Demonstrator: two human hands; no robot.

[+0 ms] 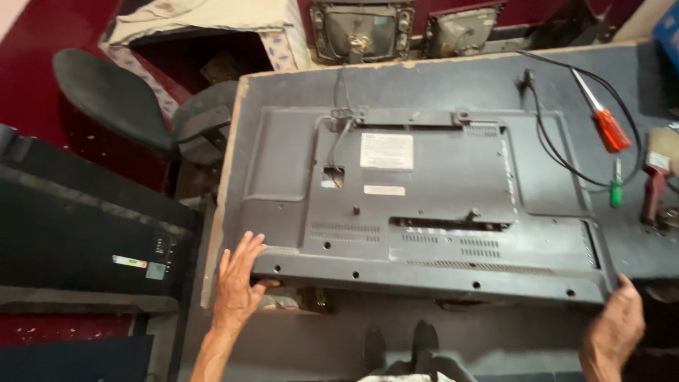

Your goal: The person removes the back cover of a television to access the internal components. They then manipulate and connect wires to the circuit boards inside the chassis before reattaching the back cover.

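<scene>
TV (424, 205) face-down on the counter (453, 78), your left hand (237, 283) and right hand (617, 327) gripping its near corners, fingers (247, 247) wrapped round the edge

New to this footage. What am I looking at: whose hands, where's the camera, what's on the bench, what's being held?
There is no machine here: a person works with two bare hands, and the one picture comes from a camera worn on their head, looking down. The bench is a grey worktable. On it lies a flat-screen television, screen down, so you see its dark plastic back cover with vents and white stickers. The left hand grips the near left corner of the set, fingers spread over its edge. The right hand holds the near right corner. To the right on the table lie a red-handled screwdriver, a small green-handled screwdriver, a black cable and a red tool that is partly cut off. A black chair stands off to the left.
</scene>
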